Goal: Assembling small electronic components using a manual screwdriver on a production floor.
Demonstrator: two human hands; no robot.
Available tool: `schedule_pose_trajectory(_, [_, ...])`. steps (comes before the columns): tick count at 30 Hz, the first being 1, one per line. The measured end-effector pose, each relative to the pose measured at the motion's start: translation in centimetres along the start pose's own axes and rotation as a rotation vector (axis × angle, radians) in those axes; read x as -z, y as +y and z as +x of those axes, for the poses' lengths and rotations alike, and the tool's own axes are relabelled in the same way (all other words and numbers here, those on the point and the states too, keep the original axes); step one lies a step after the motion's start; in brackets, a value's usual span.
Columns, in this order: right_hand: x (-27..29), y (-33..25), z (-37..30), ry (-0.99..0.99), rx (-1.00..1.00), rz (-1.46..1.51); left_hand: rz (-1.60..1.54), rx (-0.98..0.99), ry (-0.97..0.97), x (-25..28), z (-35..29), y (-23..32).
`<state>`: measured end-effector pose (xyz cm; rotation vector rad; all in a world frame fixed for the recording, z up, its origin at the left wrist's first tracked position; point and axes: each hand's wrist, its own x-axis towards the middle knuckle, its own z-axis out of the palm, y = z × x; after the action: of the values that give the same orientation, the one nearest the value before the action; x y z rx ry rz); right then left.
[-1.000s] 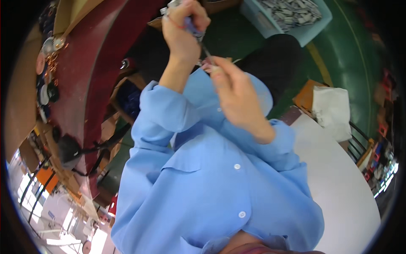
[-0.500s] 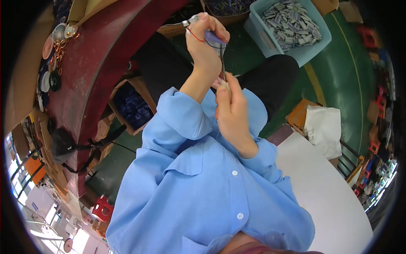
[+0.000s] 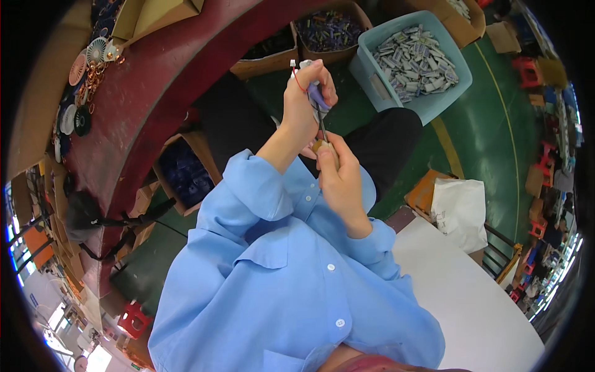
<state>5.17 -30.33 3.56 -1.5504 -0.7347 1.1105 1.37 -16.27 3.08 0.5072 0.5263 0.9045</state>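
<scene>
My left hand [image 3: 300, 115] is raised above my lap, its fingers curled around a small purple pack [image 3: 317, 97] that looks like a battery pack. A red wire with a small white connector [image 3: 293, 63] sticks out beyond my thumb. Just below it, my right hand [image 3: 342, 185] is closed on a thin metal tool, whose pale yellowish handle [image 3: 323, 146] lies in the fingers. The tool's narrow dark shaft [image 3: 322, 128] points up to the pack, and its tip is hidden near my left hand. I cannot make out whether the tool is a screwdriver or something else.
A light blue bin [image 3: 364, 77] of small greyish-white packs stands ahead on the right, beside a cardboard box [image 3: 365, 17] of purplish pieces. The curved dark red table [image 3: 133, 93] runs along my left. A white bag [image 3: 458, 211] stands at the right.
The view has shifted, so both hands and the bins appear lower. My left hand has turned the purple pack slightly, and the connector now points upward. Both hands keep their hold.
</scene>
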Motion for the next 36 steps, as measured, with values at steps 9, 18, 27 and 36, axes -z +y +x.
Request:
schedule_pose_trajectory(9, [0.8, 0.4, 0.4, 0.029, -0.029, 0.165, -0.138, 0.040, 0.039, -1.1, -0.8, -0.4])
schedule_pose_trajectory(18, [1.2, 2.6, 0.6, 0.001, -0.008, 0.196, -0.328, 0.222, 0.133, 0.2, -1.3, -1.7])
schedule_pose_trajectory(27, [2.1, 2.5, -0.4, -0.037, -0.106, 0.198, -0.154, 0.205, 0.103, 2.1, 0.0, -0.6])
schedule_pose_trajectory(36, [1.6, 1.7, 0.3, 0.139, 0.085, 0.056, -0.192, 0.325, 0.235, 1.4, -0.8, -0.9])
